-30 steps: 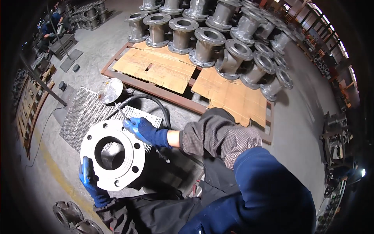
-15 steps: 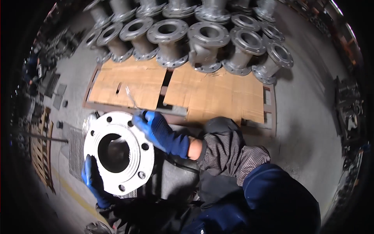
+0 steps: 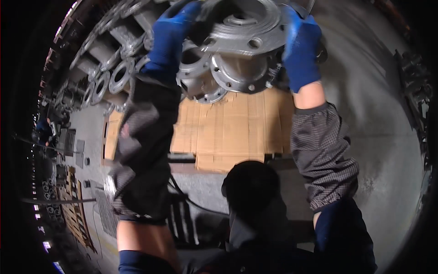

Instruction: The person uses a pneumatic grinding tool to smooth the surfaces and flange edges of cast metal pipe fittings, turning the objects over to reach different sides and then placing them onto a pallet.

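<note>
At the top of the head view, a grey flanged pipe casting (image 3: 232, 42) is held up between my two blue-gloved hands. Its round flange has bolt holes and a wide central bore. My left hand (image 3: 169, 34) grips the flange's left side, with its fingertips partly hidden. On the opposite side, my right hand (image 3: 302, 48) is closed on the rim. A thin grey edge shows by the right fingers, too blurred to name. Behind and below the held piece stands another flanged casting (image 3: 239, 75) on a cardboard sheet (image 3: 228, 125).
Several more flanged castings (image 3: 102, 52) stand in rows at the upper left. The cardboard covers a low pallet with a metal edge (image 3: 187, 168). A wooden pallet (image 3: 75, 210) and a dark rod (image 3: 59, 200) are at the left. A person (image 3: 43, 130) is farther off.
Both hands have moved up and forward, from the brightly lit flange at lower left to a casting over the cardboard. The thin metal tool in my right hand no longer shows clearly.
</note>
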